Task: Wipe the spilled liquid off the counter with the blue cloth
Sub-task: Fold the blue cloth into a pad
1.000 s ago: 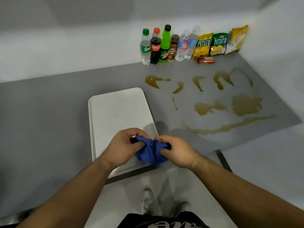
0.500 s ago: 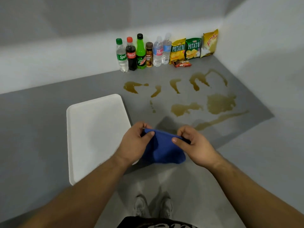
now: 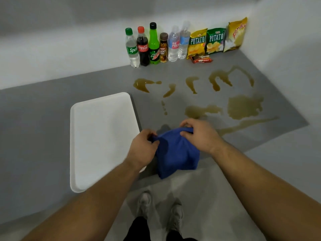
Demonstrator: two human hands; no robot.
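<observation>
Blue cloth (image 3: 177, 153): bunched a second ago, now being pulled open over the bench (image 3: 34, 127) edge, being pinched by left hand (image 3: 142, 146) and right hand (image 3: 199, 134); spilled liquid (image 3: 243, 106) not yet being wiped.

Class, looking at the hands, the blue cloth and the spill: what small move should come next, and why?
Probably carry the blue cloth forward and down onto the nearest brown streak: the left hand and right hand pinch it just short of the unwiped spill.
</observation>
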